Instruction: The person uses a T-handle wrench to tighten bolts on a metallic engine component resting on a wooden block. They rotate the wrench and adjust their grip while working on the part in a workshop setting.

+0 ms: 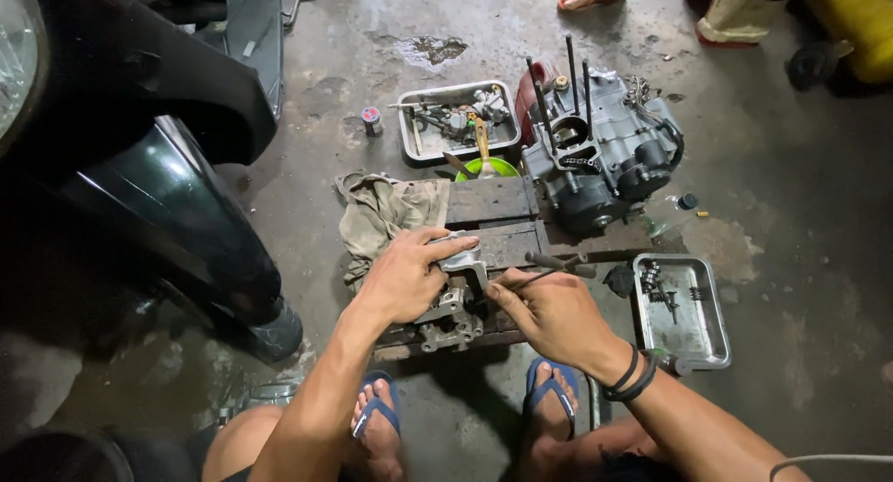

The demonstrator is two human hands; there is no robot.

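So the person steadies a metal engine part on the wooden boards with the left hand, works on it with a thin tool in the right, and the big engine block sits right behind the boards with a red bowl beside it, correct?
Nearly. The bowl beside the engine block is green, not red, as the head view shows. The rest holds: the left hand steadies the metal engine part on the wooden boards, and the right hand works with a thin tool.

We saw an engine block (pixel 603 156) with tall studs standing on the wet concrete floor (pixel 800 212), just beside a metal tray (pixel 414 149) of small parts and a green bowl (pixel 498 168). A second tray (pixel 707 338) with springs lay at the right. A grimy rag (pixel 381 217) lay near dark wooden boards (pixel 491 201), and a motorcycle fender (pixel 177 212) loomed at left.
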